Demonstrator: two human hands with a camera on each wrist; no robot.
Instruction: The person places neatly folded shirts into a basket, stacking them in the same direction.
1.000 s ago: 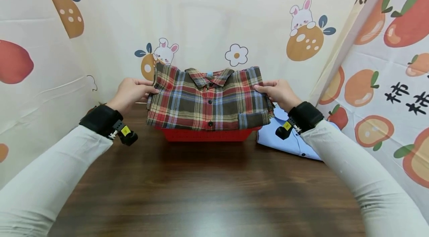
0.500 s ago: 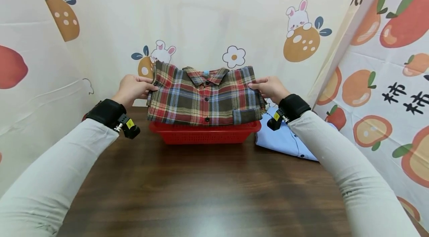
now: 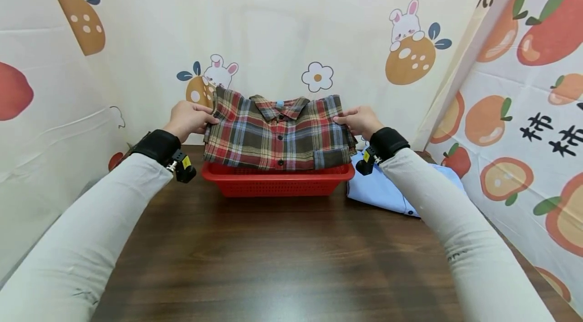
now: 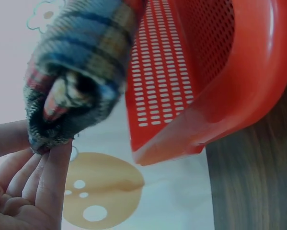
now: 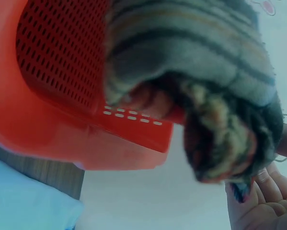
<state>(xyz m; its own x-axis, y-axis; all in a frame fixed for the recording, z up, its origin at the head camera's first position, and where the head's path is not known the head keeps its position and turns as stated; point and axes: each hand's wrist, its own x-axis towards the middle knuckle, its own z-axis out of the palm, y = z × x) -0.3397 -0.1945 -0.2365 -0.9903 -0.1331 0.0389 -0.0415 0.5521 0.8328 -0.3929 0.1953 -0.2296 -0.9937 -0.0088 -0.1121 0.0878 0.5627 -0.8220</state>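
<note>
head view: folded plaid shirt (image 3: 279,132) held level just above red basket (image 3: 278,183) on desk (image 3: 282,261), left hand (image 3: 188,118) and right hand (image 3: 360,120) pinching its sides. wrist views: each grip clamped on shirt edge. best lowered evenly, kept flat.

A folded light blue shirt (image 3: 387,193) lies on the dark wooden desk (image 3: 282,256) at centre right, while cream backdrop curtains (image 3: 291,28) (printed with rabbits, oranges, flowers) fill the upper frame.
</note>
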